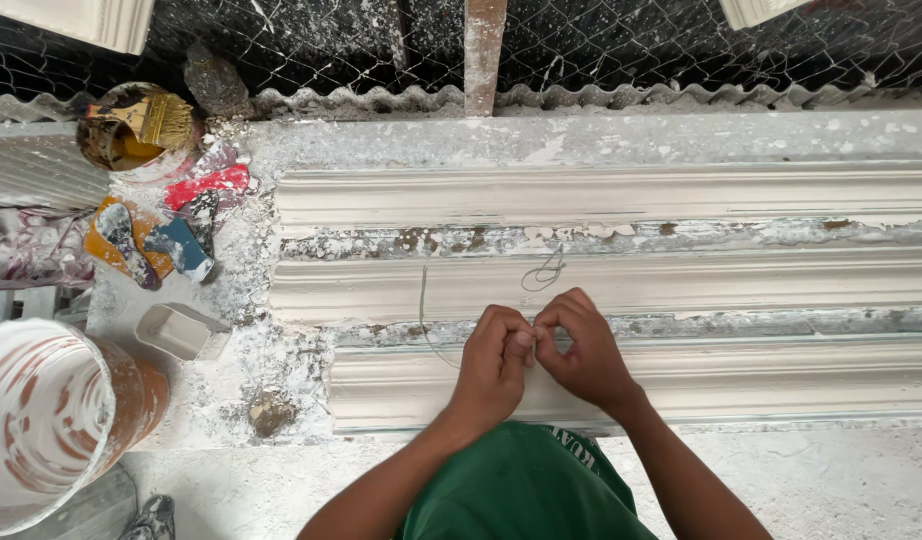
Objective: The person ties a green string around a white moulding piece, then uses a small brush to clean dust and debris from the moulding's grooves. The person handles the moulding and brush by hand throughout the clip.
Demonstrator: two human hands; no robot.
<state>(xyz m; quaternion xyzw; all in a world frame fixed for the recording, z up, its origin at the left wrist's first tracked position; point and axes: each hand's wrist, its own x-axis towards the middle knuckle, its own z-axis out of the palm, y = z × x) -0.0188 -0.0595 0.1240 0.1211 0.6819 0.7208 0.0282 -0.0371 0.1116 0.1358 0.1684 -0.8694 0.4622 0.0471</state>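
Pinching thin wire (426, 318) between both hands (493, 362), right (579, 345) beside left, just above plaster moulding (781, 385); short, taut twists would serve best.

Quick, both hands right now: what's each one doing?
Left hand: closed, fingertips pinching the thin wire over the plaster moulding.
Right hand: closed, pinching the same wire where it meets the left hand.
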